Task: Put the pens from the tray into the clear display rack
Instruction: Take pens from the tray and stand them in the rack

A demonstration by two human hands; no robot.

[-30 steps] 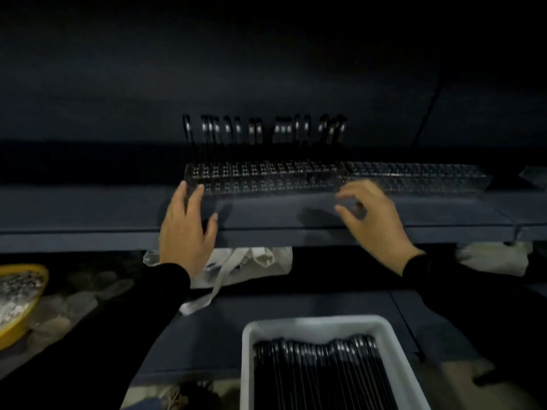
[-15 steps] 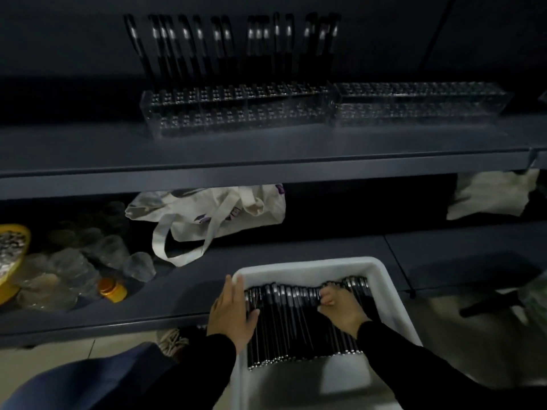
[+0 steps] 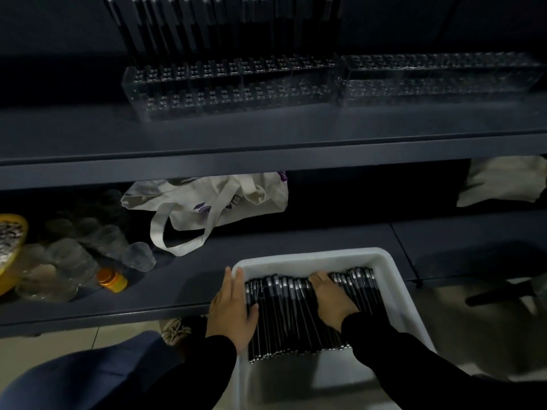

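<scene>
While the white tray (image 3: 396, 279) holds the black pens (image 3: 284, 315), the left hand (image 3: 232, 310) lies flat-fingered against its left rim. The right hand (image 3: 333, 300) curls onto the pens; whether its grip holds any I cannot tell. The clear display rack (image 3: 231, 87) stands on the shelf above the tray.

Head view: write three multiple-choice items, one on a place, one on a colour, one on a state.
1. Where does the tote bag lie?
A. in the tray
B. on the lower shelf
C. beside the racks

2. What colour is the tray?
A. white
B. yellow
C. black

3. How is the right-hand clear rack?
A. holding no pens
B. full of pens
C. tipped over

Key: 1 B, it lies under the upper shelf, behind the tray. 2 A, its rim is white round the black pens. 3 A, pens stand only in the left-hand rack.
</scene>
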